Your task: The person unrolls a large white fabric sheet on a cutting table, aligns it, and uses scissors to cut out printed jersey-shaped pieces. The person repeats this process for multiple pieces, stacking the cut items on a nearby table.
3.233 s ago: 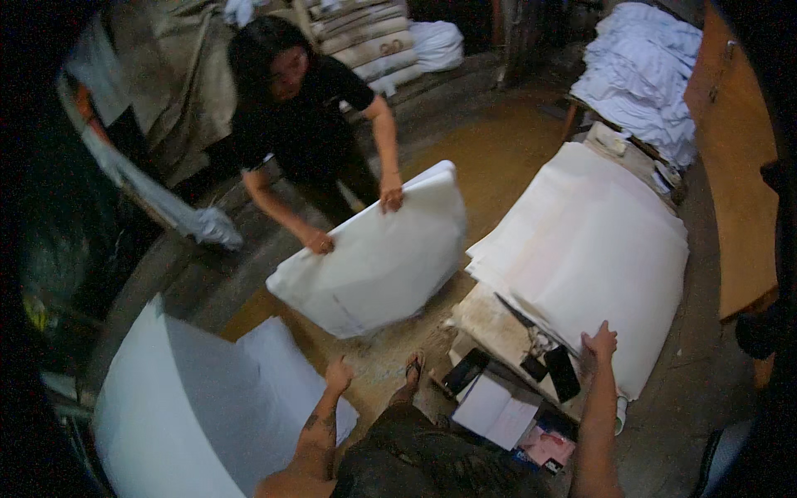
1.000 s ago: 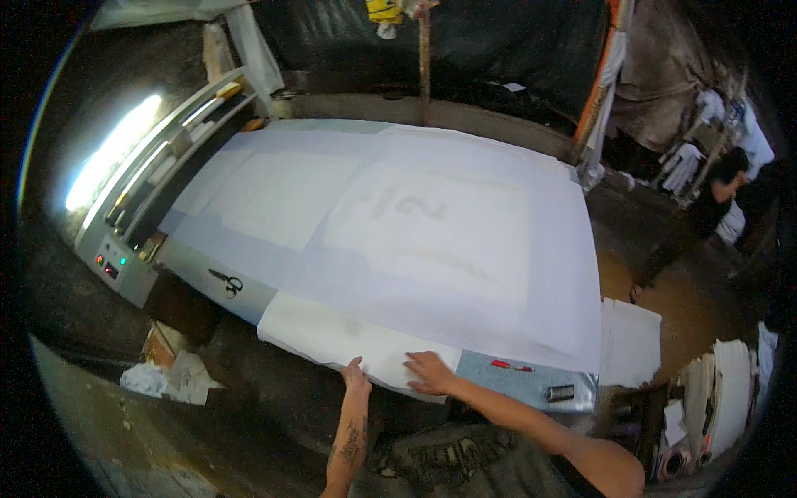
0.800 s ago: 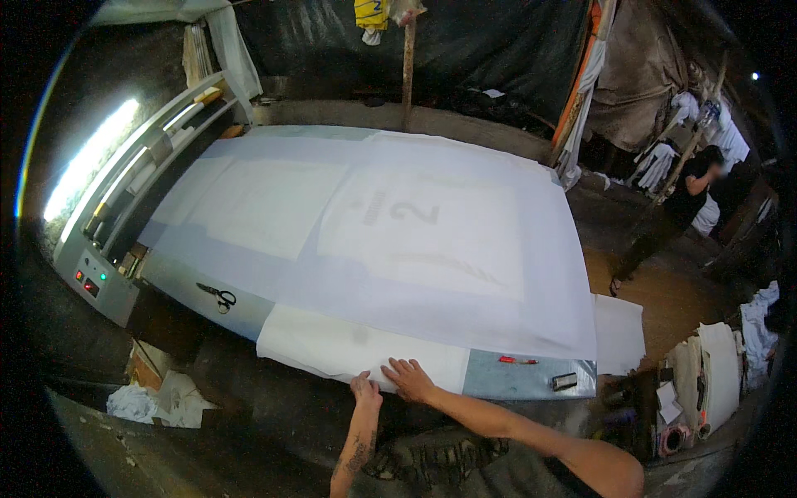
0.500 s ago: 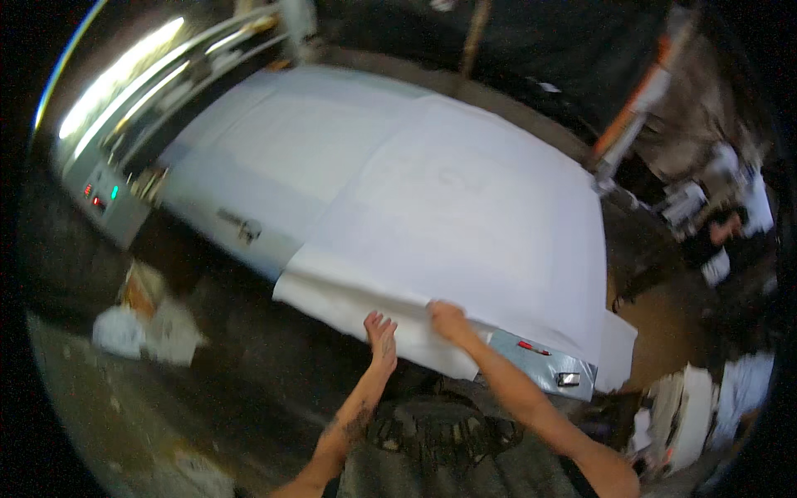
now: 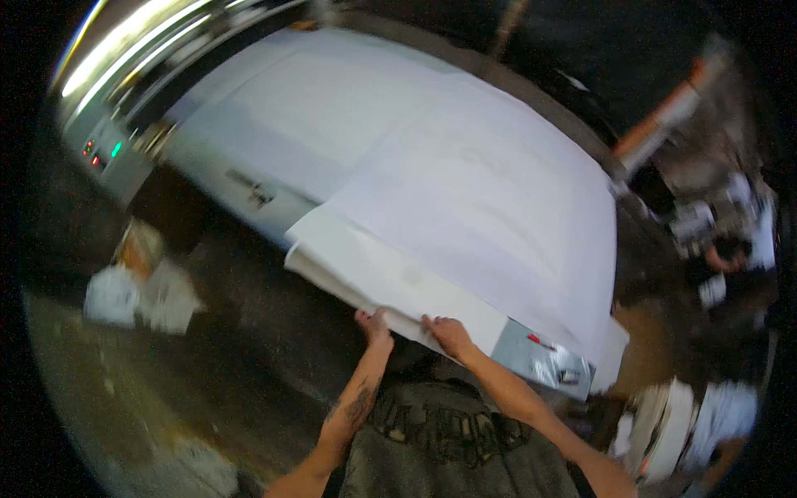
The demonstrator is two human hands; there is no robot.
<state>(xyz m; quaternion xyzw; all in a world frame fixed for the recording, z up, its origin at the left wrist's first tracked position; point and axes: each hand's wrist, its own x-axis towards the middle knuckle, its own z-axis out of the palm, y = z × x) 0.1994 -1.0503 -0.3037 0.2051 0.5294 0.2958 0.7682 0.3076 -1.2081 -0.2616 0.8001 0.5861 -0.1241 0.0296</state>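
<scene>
Both my hands are at the near edge of a thick white sheet (image 5: pixel 415 282) lying folded along the front of the big table. My left hand (image 5: pixel 374 328) is closed on its edge from below left. My right hand (image 5: pixel 447 334) pinches the edge a little to the right. Larger white sheets (image 5: pixel 515 207) cover most of the tabletop. A pair of dark scissors (image 5: pixel 259 192), blurred, lies on the bare left front strip. At the right front corner, a red tool (image 5: pixel 538 340) and a small metal object (image 5: pixel 569 376) sit on bare metal (image 5: pixel 531 365).
A machine with lamps and a button panel (image 5: pixel 108 153) runs along the table's left end. Crumpled white material (image 5: pixel 112 295) sits on the floor at left. Stacked sheets (image 5: pixel 664 423) stand at lower right. A co-worker (image 5: pixel 730 253) is blurred at far right, near a leaning orange post (image 5: pixel 660 116).
Earlier I faced a co-worker holding white sheets; now I face the table. Since half a second ago, the folded sheet's edge has shifted and both my hands have closed on it.
</scene>
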